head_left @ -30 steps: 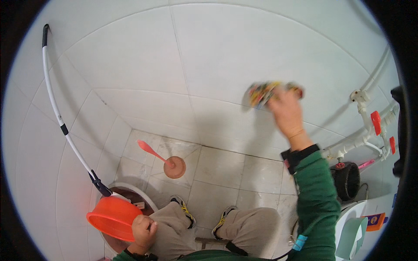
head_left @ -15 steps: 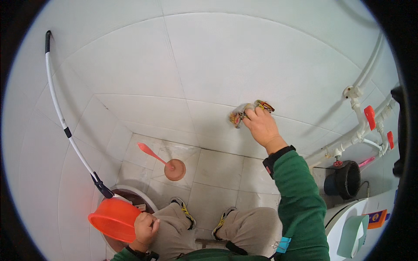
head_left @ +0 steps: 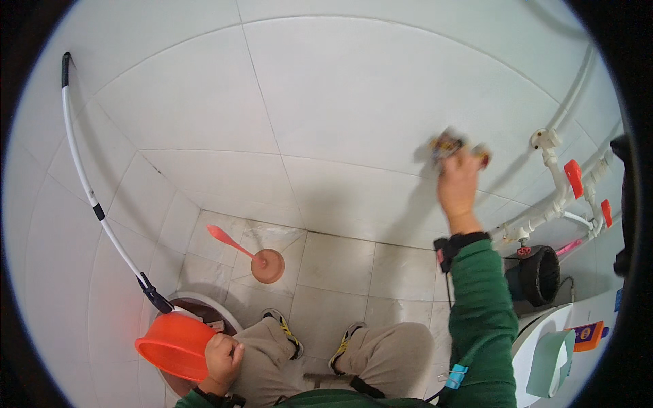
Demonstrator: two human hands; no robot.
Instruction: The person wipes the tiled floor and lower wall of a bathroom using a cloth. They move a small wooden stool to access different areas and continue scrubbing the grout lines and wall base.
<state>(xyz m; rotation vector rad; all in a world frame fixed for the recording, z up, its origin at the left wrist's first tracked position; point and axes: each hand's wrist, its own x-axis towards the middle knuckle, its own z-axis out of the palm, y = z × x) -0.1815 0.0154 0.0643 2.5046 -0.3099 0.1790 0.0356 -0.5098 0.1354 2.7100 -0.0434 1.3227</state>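
Since half a second ago, right hand (head_left: pixel 457 187) shifted rightward and up along white tiled wall (head_left: pixel 354 95), nearer red-handled valve (head_left: pixel 573 178). Patterned cloth (head_left: pixel 445 144) went with it: previously across horizontal tile seam, now mostly above it, blurred. Right fingers closed on cloth, pressed at wall. Left hand (head_left: pixel 224 358) unchanged: fingers curled, beside orange basin (head_left: pixel 173 340) near left knee (head_left: pixel 262 350); whether it grips rim, cannot tell. Pink-handled plunger (head_left: pixel 269 266) unmoved on floor tiles (head_left: pixel 333 262), well apart from both hands.
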